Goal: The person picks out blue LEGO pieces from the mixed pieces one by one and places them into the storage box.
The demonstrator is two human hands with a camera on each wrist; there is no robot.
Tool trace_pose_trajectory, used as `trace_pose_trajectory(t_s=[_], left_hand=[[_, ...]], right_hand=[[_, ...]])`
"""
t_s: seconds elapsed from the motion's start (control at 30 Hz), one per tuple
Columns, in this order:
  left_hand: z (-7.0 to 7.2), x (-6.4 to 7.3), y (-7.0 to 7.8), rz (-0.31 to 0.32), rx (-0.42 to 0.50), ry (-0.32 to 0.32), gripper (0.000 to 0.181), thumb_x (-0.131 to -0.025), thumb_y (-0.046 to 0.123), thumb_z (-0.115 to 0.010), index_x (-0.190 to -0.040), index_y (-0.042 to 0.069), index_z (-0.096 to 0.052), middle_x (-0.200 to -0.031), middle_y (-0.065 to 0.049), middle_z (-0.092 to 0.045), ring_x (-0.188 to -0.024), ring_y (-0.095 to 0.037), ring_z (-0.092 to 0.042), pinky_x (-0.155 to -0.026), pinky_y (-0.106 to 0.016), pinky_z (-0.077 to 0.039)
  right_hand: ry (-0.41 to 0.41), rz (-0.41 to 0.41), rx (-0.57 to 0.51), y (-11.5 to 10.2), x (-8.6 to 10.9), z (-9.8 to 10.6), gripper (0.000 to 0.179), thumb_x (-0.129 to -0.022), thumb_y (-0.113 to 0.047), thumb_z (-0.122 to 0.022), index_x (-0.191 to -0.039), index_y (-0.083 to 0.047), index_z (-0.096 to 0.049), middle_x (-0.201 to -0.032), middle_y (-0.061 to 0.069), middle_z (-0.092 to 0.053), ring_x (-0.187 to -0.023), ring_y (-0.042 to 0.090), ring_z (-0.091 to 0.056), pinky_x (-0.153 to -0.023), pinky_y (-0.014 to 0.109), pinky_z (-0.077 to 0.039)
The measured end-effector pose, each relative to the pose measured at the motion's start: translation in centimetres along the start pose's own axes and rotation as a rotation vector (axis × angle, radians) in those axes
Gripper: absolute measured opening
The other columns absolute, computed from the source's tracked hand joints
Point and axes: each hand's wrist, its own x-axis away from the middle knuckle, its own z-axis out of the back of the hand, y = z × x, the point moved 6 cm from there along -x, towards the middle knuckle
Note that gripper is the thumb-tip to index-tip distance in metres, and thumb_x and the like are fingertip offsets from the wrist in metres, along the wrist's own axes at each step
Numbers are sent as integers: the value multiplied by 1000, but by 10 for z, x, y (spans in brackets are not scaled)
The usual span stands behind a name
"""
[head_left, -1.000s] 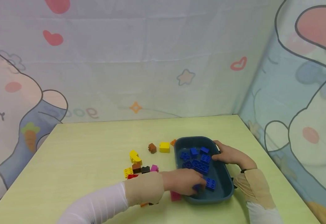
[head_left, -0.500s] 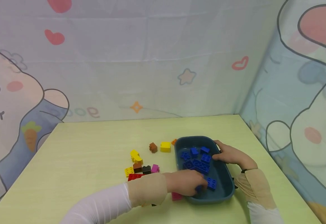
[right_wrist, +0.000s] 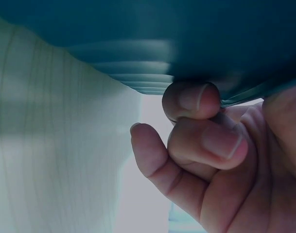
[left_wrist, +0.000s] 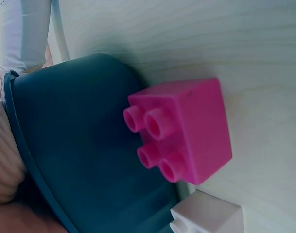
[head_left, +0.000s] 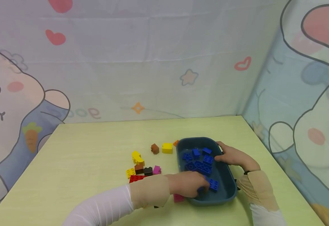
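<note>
A dark blue-green plastic bin (head_left: 223,185) holds several blue toy building bricks (head_left: 202,168). My left hand (head_left: 187,183) reaches over the bin's near left rim, its fingers curled around a blue brick (head_left: 200,189) that is mostly hidden beneath them. Close beside that blue brick lies a blue four-stud brick (head_left: 213,185). On the far right side, my right hand (head_left: 232,156) grips the bin's rim, thumb inside. The right wrist view shows bent fingers (right_wrist: 206,141) against the bin's outer wall.
Outside the bin's left wall are a pink brick (left_wrist: 201,131) and a white brick (left_wrist: 208,213). Further left lie yellow (head_left: 167,148), brown (head_left: 154,148), black (head_left: 148,171), magenta (head_left: 157,170) and red (head_left: 137,178) bricks. A printed cloth (head_left: 153,62) hangs behind the table.
My left hand and forearm have shifted slightly to the right, uncovering more of the red brick. The right hand stays on the rim, and the bin stands where it was.
</note>
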Motion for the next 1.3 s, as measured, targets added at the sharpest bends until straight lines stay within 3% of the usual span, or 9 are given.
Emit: trace_pose_trajectory(t_s=[0.77,1.13,1.3], left_hand=[[3,1,2,20,3,-3,26,-91,5,-72,-112,19,-71,-97,11,-64,-86,-4,-55,-82,-12,-46],[9,5,7,-10,-132,8,29,-90,10,-74,-116,22,-70,-103,11,-63,-89,-3,-56,-83,-14,-47],[18,13,12,-42,-142,32,27,-91,15,-75,-116,23,-70,-103,10,-63,-88,-4,-55,-83,-13,-46]], right_hand=[[4,0,-8,0,0,-1,71,-95,-18,-66,-148,11,-29,-129,35,-56,-108,43,-62,-90,57,-50],[2,-3,-14,-2,1,-1,72,-95,-17,-66,-148,11,-28,-128,35,-57,-105,41,-62,-89,55,-51],[4,-11,-3,-2,2,0,73,-94,-18,-67,-149,10,-27,-126,34,-58,-103,39,-62,-88,56,-50]])
